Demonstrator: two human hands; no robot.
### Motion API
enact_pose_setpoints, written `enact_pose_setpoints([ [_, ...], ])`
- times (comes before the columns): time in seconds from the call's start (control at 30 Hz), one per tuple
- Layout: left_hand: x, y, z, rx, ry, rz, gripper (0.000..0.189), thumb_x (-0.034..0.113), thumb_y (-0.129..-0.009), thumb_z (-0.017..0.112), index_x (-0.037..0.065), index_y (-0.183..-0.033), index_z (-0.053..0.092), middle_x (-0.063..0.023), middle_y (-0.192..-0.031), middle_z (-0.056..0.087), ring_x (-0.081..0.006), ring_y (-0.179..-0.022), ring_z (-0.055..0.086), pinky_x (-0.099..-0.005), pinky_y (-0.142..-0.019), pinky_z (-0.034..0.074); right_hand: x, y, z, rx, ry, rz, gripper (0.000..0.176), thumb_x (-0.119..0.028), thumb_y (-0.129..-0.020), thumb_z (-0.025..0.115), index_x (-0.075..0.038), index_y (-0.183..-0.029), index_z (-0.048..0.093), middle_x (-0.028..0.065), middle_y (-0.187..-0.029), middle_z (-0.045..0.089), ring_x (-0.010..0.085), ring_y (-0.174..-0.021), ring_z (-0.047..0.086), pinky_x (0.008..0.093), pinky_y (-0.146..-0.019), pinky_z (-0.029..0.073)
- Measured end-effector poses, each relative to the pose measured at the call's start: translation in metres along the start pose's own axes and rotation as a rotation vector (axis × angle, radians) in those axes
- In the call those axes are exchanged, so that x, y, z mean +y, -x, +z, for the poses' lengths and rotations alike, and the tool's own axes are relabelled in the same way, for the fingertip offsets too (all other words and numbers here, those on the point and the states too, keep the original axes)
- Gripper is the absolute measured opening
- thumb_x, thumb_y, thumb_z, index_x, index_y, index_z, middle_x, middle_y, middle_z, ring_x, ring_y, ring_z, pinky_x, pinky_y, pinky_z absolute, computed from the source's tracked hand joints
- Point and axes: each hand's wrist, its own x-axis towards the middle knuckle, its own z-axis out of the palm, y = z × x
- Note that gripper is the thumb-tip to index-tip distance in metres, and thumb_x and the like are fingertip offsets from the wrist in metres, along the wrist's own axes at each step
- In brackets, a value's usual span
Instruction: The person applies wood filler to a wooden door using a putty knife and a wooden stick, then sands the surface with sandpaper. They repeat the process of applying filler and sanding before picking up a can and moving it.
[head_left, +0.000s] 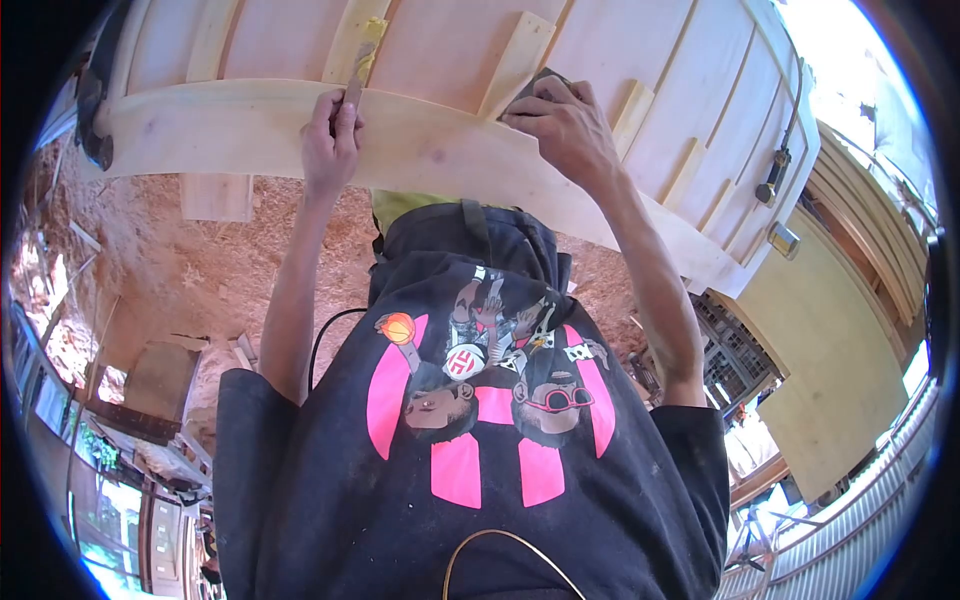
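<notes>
My left hand (333, 138) is closed around a narrow flat tool (362, 66) whose far end is smeared yellow. That tool points away from me over the pale wooden panel (430, 62). To the right, my right hand (568, 122) is closed over a dark flat piece (543, 78), mostly hidden by the fingers, so its kind cannot be told. It rests by the lower end of a wooden strip (522, 55) on the panel. A long pale board (240, 125) with a curved edge runs along the near side, below both hands.
More strips (632, 110) cross the panel. At its right side lies a dark tool with a cord (773, 178), near a small yellowish box (783, 240). Wood shavings (265, 235) cover the ground. A large sheet of board (840, 350) and stacked planks (870, 220) stand at right.
</notes>
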Motion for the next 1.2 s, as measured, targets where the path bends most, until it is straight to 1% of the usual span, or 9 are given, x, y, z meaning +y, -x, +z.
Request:
enact_pose_setpoints([
  [0.07,-0.001,0.0,0.0,-0.002,0.0,-0.008,0.017,0.014,-0.109,0.052,0.002,-0.11,0.062,0.0,-0.069,0.059,-0.0054,-0.056,0.053,-0.0241,-0.051,0.043,-0.001,-0.003,0.002,0.029,-0.005,0.02,0.031,-0.008,-0.087,0.064,-0.021,-0.11,0.081,-0.0134,-0.12,0.074,0.0133,-0.121,0.055,0.0344,-0.1,0.039],
  [0.13,-0.001,0.0,-0.001,-0.009,-0.004,-0.01,0.017,0.015,-0.109,0.052,0.001,-0.11,0.062,0.0,-0.069,0.059,-0.0055,-0.056,0.053,-0.0241,-0.05,0.043,-0.001,-0.007,0.005,0.044,0.094,-0.06,0.026,-0.013,-0.089,0.065,-0.023,-0.108,0.08,-0.0132,-0.118,0.074,0.0133,-0.121,0.056,0.0348,-0.099,0.04],
  [0.2,0.0,0.0,-0.002,-0.011,-0.007,-0.041,0.014,0.013,-0.107,0.055,0.002,-0.11,0.063,-0.0026,-0.07,0.064,-0.0091,-0.056,0.058,-0.0271,-0.053,0.047,-0.002,-0.006,0.006,0.033,0.079,-0.05,0.028,-0.011,-0.089,0.064,-0.022,-0.109,0.08,-0.0133,-0.119,0.074,0.0142,-0.12,0.056,0.0346,-0.099,0.04],
  [0.53,-0.004,-0.001,-0.003,0.003,-0.02,0.006,0.013,0.012,-0.106,0.055,0.002,-0.11,0.062,-0.0023,-0.069,0.063,-0.0092,-0.056,0.057,-0.0274,-0.053,0.046,0.008,0.007,0.0,-0.051,0.116,-0.089,0.026,-0.011,-0.089,0.064,-0.02,-0.107,0.08,-0.0134,-0.115,0.075,0.0147,-0.119,0.055,0.0348,-0.099,0.04],
  [0.67,0.0,0.0,-0.002,-0.009,0.018,0.005,0.016,0.015,-0.109,0.052,0.002,-0.109,0.062,0.0001,-0.07,0.059,-0.0055,-0.056,0.052,-0.0243,-0.05,0.042,0.014,0.011,-0.009,-0.042,0.023,-0.061,0.028,-0.009,-0.087,0.066,-0.021,-0.108,0.08,-0.0127,-0.115,0.075,0.0156,-0.117,0.057,0.035,-0.097,0.041],
  [0.73,-0.001,0.001,-0.003,-0.007,0.012,-0.012,0.016,0.015,-0.11,0.052,0.002,-0.109,0.061,0.0002,-0.07,0.059,-0.0055,-0.056,0.052,-0.0244,-0.05,0.042,0.009,0.012,-0.008,0.153,-0.014,0.034,0.026,-0.014,-0.087,0.068,-0.023,-0.108,0.081,-0.014,-0.117,0.074,0.0117,-0.118,0.057,0.0329,-0.094,0.04],
  [0.87,-0.005,-0.001,-0.002,-0.012,0.018,0.015,0.017,0.016,-0.11,0.052,0.002,-0.109,0.061,0.0004,-0.07,0.059,-0.0054,-0.056,0.052,-0.0243,-0.05,0.042,-0.006,0.011,0.013,0.16,-0.08,0.091,0.03,-0.014,-0.086,0.067,-0.022,-0.112,0.081,-0.0114,-0.12,0.074,0.0132,-0.116,0.059,0.034,-0.092,0.041],
  [1.03,-0.001,0.001,-0.002,-0.007,0.014,0.024,0.017,0.016,-0.11,0.052,0.002,-0.109,0.062,0.0004,-0.07,0.059,-0.0054,-0.056,0.052,-0.0241,-0.05,0.042,-0.014,0.018,0.037,0.232,0.007,0.089,0.034,-0.01,-0.085,0.065,-0.022,-0.113,0.081,-0.0093,-0.121,0.074,0.0159,-0.114,0.058,0.036,-0.091,0.041],
  [1.2,-0.001,-0.001,-0.001,-0.015,0.043,-0.037,0.013,0.013,-0.107,0.054,0.002,-0.106,0.061,-0.0013,-0.069,0.061,-0.0073,-0.054,0.055,-0.026,-0.051,0.044,-0.008,0.026,0.037,0.191,0.003,0.094,0.037,-0.009,-0.083,0.067,-0.022,-0.115,0.08,-0.0101,-0.121,0.074,0.0163,-0.113,0.058,0.036,-0.091,0.041],
])
